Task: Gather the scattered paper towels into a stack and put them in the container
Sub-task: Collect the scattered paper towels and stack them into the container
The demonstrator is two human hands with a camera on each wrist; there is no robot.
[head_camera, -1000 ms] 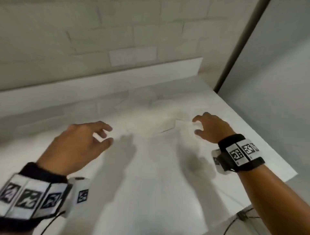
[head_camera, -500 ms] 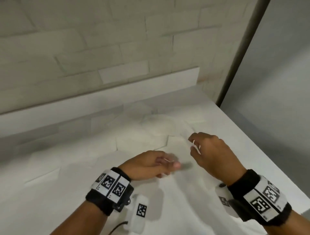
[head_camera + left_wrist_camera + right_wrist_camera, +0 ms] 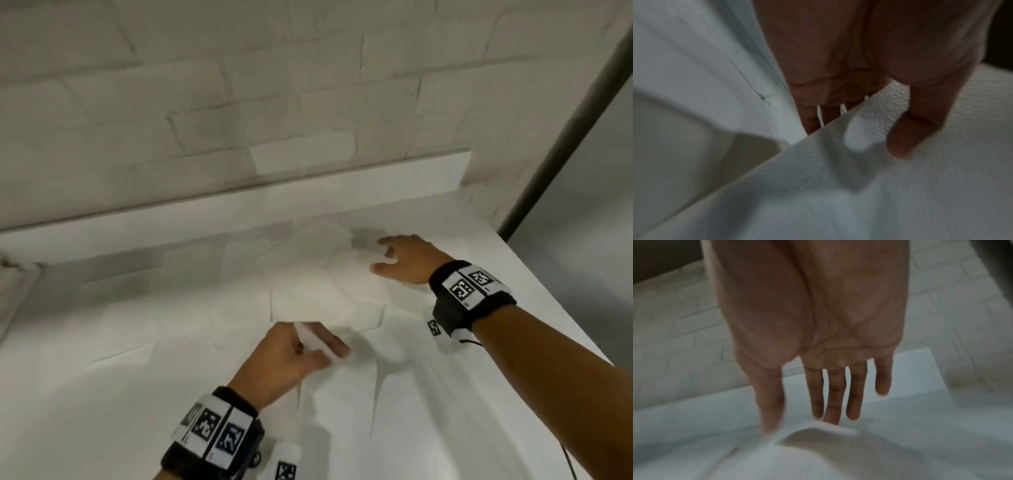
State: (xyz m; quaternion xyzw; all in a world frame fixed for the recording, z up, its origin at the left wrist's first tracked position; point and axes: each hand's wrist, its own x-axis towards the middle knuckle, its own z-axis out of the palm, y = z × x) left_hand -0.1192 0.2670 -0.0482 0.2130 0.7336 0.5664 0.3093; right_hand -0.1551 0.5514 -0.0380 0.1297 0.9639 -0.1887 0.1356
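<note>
Gathering step. Lower centre of the head view: left hand (image 3: 291,356) pinches one paper towel (image 3: 877,113) between thumb and fingers. Centre right: right hand (image 3: 404,260), fingers extended and empty, reaches over the scattered towels (image 3: 308,284) (container not visible). Next: grasp another sheet.

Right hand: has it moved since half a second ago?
Yes. The right hand has reached away from the left hand, toward the white ledge at the wall, fingers spread over the far paper towels.
</note>
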